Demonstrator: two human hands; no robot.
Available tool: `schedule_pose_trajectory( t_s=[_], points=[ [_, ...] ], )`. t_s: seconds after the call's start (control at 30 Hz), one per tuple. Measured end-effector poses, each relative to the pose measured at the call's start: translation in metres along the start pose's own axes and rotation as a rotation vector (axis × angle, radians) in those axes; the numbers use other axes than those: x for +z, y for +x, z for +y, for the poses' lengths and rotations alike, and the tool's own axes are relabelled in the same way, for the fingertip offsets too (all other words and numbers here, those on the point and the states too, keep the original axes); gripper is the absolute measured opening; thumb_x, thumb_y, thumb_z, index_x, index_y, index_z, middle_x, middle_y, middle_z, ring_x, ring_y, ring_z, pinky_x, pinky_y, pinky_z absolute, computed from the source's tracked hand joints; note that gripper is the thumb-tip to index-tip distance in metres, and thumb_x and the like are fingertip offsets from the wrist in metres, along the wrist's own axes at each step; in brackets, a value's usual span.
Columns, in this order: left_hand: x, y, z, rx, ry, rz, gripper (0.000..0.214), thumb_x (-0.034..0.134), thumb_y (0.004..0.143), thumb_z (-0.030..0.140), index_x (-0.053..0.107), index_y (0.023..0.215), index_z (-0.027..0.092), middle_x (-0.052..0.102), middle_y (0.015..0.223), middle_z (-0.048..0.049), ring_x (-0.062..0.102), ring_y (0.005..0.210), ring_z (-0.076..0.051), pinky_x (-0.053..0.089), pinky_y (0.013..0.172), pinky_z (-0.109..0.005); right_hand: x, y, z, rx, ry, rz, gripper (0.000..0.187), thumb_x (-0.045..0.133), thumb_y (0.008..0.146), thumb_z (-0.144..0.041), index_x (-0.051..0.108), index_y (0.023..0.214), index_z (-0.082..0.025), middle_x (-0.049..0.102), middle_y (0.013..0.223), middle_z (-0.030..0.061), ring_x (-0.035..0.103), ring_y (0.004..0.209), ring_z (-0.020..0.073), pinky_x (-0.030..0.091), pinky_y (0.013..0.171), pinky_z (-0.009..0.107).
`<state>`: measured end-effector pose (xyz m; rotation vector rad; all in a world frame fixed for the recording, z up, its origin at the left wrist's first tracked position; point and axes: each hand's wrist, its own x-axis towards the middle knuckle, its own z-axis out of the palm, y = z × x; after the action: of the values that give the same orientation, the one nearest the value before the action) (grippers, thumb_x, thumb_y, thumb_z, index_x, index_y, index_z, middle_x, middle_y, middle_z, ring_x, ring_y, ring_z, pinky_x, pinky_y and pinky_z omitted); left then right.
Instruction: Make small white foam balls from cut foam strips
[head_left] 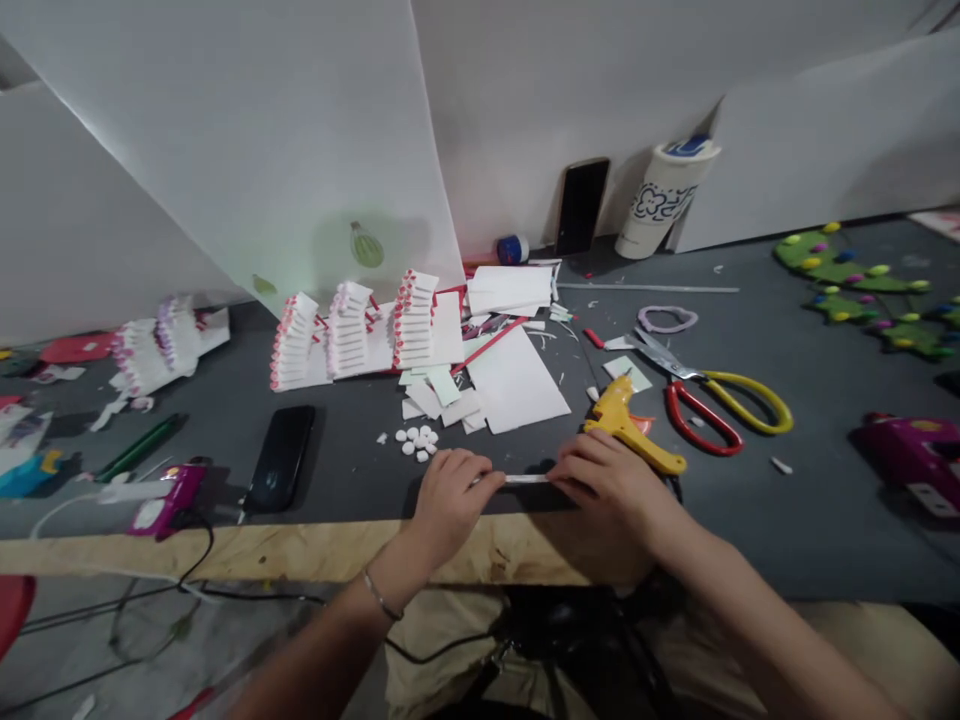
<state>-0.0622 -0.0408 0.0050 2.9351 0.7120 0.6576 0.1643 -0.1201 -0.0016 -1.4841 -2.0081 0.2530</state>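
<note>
A thin white strip (526, 479) stretches between my two hands, just above the table's front edge. My left hand (456, 492) pinches its left end, and my right hand (600, 478) pinches the right end. Close to my left hand lies a small cluster of round white pieces (417, 440). A yellow hot glue gun (630, 428) rests right behind my right hand. Past my hands, a white sheet (516, 382) lies among small paper cuttings (439, 392).
Scissors (694, 385) with red and yellow handles lie at right. Rows of white-and-red pieces (414, 320) stand behind, towards the left. A phone (281, 460) and a purple power strip (171, 500) with cables are at left. A cup (664, 200) stands at the back.
</note>
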Motion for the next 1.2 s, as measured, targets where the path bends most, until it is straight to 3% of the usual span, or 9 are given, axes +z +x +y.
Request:
schedule_pose_trajectory(
  t_s=[0.13,0.27,0.5,0.63,0.83,1.0,1.2],
  points=[
    [0.009,-0.004,-0.003,0.023,-0.052,-0.167,0.008,0.058,0.089,0.018,0.066,0.088,0.02,0.066,0.085,-0.0028,0.052,0.078,-0.017,0.035,0.069,-0.032,0.016,-0.021,-0.005,0.047,-0.123,-0.037,0.019,0.053,0.088,-0.013,0.068,0.078,-0.02,0.065,0.078,0.0066,0.053,0.074,0.0202,0.045,0.069,0.033],
    [0.007,-0.002,-0.005,-0.034,-0.15,-0.244,0.008,0.057,0.088,0.016,0.065,0.088,0.02,0.064,0.088,-0.0041,0.053,0.082,-0.018,0.038,0.07,-0.032,0.017,-0.028,-0.005,0.051,-0.095,-0.027,0.02,0.051,0.091,-0.017,0.069,0.083,-0.02,0.067,0.081,0.0071,0.054,0.074,0.0192,0.046,0.07,0.032],
    [0.008,-0.002,-0.003,0.019,-0.176,-0.306,0.016,0.049,0.093,0.021,0.063,0.088,0.016,0.06,0.084,-0.0058,0.052,0.081,-0.019,0.044,0.069,-0.03,0.015,-0.037,-0.004,0.07,0.003,0.024,0.021,0.051,0.091,-0.017,0.071,0.086,-0.021,0.067,0.082,0.0072,0.054,0.073,0.0187,0.047,0.068,0.031],
    [0.009,0.005,-0.001,-0.047,-0.22,-0.335,0.015,0.051,0.093,0.021,0.062,0.083,0.017,0.062,0.084,-0.0046,0.054,0.081,-0.018,0.045,0.068,-0.029,0.018,-0.038,-0.002,0.175,0.065,-0.006,0.018,0.051,0.092,-0.018,0.068,0.085,-0.021,0.067,0.082,0.0064,0.055,0.075,0.0197,0.047,0.068,0.032],
    [0.004,0.017,0.0,-0.124,-0.34,-0.394,0.021,0.056,0.09,0.02,0.063,0.109,0.021,0.064,0.095,-0.0048,0.056,0.09,-0.019,0.047,0.072,-0.029,0.015,-0.033,0.001,0.271,0.102,-0.06,0.008,0.061,0.085,-0.018,0.065,0.092,-0.02,0.067,0.082,0.0058,0.057,0.077,0.0213,0.047,0.066,0.033],
    [0.004,0.02,0.001,-0.147,-0.34,-0.405,0.018,0.063,0.086,0.025,0.068,0.103,0.021,0.065,0.091,-0.0035,0.056,0.088,-0.019,0.046,0.069,-0.028,0.011,-0.027,0.001,0.27,0.078,-0.095,0.006,0.061,0.085,-0.015,0.065,0.086,-0.02,0.066,0.079,0.0046,0.057,0.076,0.0204,0.046,0.066,0.032],
    [0.005,0.023,0.001,-0.156,-0.356,-0.409,0.014,0.055,0.091,0.024,0.069,0.092,0.02,0.067,0.087,-0.0026,0.057,0.083,-0.017,0.044,0.069,-0.028,0.011,-0.027,0.002,0.26,0.071,-0.123,0.003,0.064,0.083,-0.017,0.064,0.082,-0.02,0.064,0.08,0.0046,0.058,0.076,0.0198,0.045,0.065,0.03]
  ],
)
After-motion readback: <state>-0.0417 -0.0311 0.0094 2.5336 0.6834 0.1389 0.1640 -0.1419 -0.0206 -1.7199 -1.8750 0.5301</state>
